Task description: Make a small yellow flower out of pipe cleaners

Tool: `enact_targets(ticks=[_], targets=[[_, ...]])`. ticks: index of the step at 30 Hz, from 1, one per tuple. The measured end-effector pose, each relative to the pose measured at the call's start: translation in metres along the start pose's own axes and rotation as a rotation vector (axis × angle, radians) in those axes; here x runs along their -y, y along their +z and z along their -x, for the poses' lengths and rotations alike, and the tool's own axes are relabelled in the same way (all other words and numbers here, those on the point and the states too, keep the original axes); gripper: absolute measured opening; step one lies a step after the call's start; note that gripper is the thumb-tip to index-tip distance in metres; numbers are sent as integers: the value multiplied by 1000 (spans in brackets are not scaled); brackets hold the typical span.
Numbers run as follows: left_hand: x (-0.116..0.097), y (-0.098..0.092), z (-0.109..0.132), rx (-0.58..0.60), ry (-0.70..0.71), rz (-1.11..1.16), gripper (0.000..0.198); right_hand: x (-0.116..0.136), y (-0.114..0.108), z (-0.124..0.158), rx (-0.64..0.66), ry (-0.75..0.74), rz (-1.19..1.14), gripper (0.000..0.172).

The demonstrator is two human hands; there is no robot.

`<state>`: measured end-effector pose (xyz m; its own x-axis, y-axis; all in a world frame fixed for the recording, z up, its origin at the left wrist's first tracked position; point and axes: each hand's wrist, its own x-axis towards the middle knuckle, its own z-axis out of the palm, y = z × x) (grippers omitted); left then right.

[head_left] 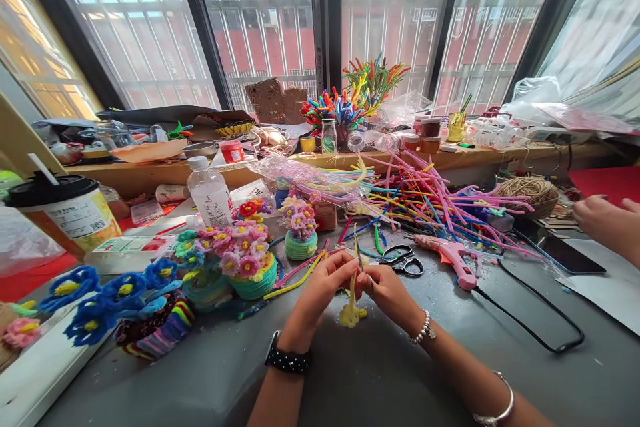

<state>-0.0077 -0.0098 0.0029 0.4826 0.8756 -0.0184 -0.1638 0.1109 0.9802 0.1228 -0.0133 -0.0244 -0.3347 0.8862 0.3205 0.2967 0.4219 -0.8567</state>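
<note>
A pale yellow pipe-cleaner flower [349, 315] hangs head down above the grey table, its fuzzy stem running upward. My left hand [320, 290] pinches that stem between thumb and fingers. Close against it, my right hand [396, 299] is closed with its fingertips beside the stem. A thin dark pointed tool [359, 257] sticks up from the right fingers; its kind is too small to make out. Black-handled scissors [411, 265] lie just beyond the right hand. Finished pipe-cleaner flowers [245, 250] in a turquoise pot [257, 282] stand left of my hands.
A pink glue gun [447, 255] with a black cable lies to the right, near a phone [560, 247]. Loose pipe cleaners [425, 190] heap up behind. Blue flowers [123, 287], a water bottle [210, 193] and a drink cup [65, 213] stand left. Another person's hand [607, 223] is at far right.
</note>
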Motion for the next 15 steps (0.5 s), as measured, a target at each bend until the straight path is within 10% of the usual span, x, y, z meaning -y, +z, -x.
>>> enact_targets(ticks=[15], targets=[[-1, 3, 0, -92, 15, 3, 20, -2, -3, 0, -70, 16, 115, 64]])
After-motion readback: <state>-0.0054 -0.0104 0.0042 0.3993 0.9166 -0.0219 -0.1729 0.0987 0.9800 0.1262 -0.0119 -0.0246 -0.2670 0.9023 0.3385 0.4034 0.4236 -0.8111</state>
